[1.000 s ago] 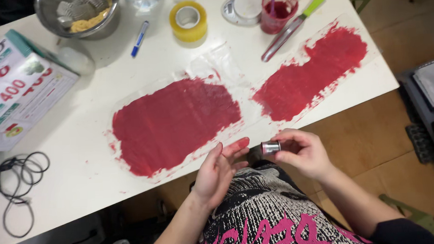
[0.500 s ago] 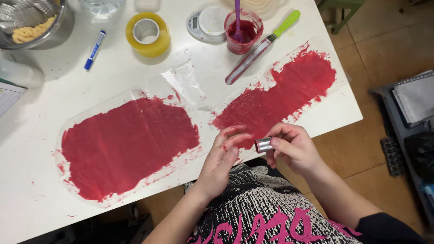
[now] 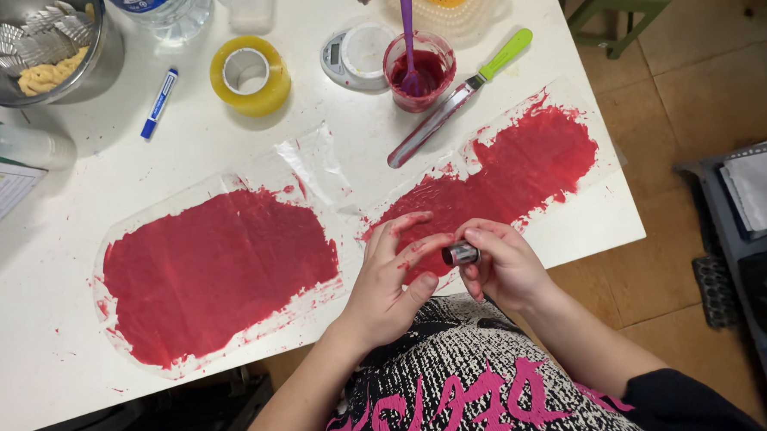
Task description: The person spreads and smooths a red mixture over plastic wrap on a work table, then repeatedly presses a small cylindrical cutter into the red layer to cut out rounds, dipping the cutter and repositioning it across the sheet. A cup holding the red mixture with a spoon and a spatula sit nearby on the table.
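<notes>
My right hand [image 3: 505, 266] grips a small silver and dark cylinder [image 3: 461, 254] at the table's near edge. My left hand [image 3: 392, 280], with red stains on the fingers, rests beside it with fingers apart, its fingertips touching the cylinder's end. Both hands lie over the near edge of the right red paste sheet [image 3: 519, 166], which is spread on clear film. A larger red paste sheet [image 3: 218, 270] lies to the left on the white table [image 3: 56, 212].
Behind stand a cup of red paste with a purple stick [image 3: 418, 67], a green-handled spatula [image 3: 460, 96], a small scale [image 3: 355, 57], a yellow tape roll [image 3: 250, 75], a blue marker [image 3: 160, 103], a metal bowl [image 3: 40, 45] and a bottle [image 3: 163, 10]. A green stool [image 3: 633, 2] stands on the floor.
The view has shifted so the table sits further left in frame. My hands have moved up over the right red sheet's edge, and my left fingertips now touch the cylinder.
</notes>
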`<state>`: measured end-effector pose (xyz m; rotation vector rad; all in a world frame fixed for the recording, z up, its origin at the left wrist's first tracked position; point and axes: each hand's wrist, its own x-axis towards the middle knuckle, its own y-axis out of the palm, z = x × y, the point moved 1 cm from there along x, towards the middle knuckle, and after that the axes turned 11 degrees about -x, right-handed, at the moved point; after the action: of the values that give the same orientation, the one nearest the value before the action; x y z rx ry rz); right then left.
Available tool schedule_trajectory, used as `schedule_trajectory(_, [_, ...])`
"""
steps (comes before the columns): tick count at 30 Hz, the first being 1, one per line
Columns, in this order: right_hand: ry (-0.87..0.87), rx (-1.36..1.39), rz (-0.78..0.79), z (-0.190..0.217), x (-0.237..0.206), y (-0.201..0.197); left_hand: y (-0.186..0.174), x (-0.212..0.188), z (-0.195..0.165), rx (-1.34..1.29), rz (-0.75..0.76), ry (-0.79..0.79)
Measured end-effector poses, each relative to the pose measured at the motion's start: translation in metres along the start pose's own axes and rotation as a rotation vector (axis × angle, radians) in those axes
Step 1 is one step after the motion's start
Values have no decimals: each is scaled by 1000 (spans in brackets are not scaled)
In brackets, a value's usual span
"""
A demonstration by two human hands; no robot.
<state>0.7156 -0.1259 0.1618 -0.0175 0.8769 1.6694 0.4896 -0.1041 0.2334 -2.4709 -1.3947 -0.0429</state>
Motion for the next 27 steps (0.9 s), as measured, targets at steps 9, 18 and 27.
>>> schedule_trajectory(9, [79, 33, 5, 6, 21, -2, -5, 11, 7, 173, 35, 27])
schedule_trajectory(18, [156, 129, 27, 16, 23, -13, -3, 5, 13, 255, -54, 60])
schedule_trajectory(27, [164, 218, 157, 9, 19, -21, 4, 7, -1, 116, -51, 50])
